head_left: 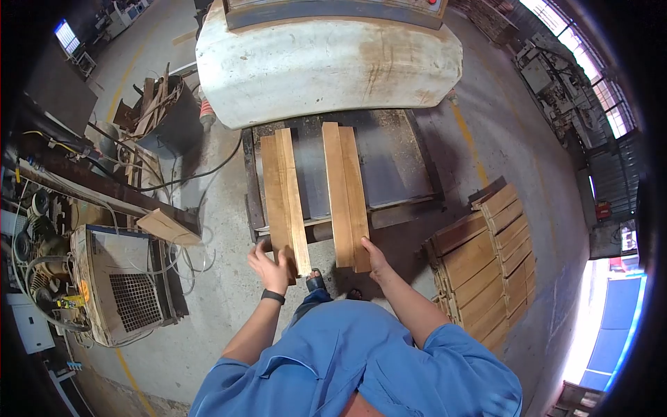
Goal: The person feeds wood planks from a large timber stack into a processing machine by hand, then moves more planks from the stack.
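Observation:
Two pairs of long wooden boards lie lengthwise on the machine's dark bed, their near ends jutting past its front edge toward me. Beside the near end of the left pair of boards [279,187] is my left hand [268,270], its fingers apart and the thumb against the wood. My right hand [374,258] grips the near right edge of the right pair of boards [340,194], thumb on top; its other fingers are mostly hidden. A gap separates the two pairs on the machine bed [396,160].
A white machine hood [313,66] spans the bed's far side. Stacked boards [479,257] stand at the right. To the left are a bin of wood scraps [167,115], a loose board [168,227], hoses and a grilled machine box [125,278].

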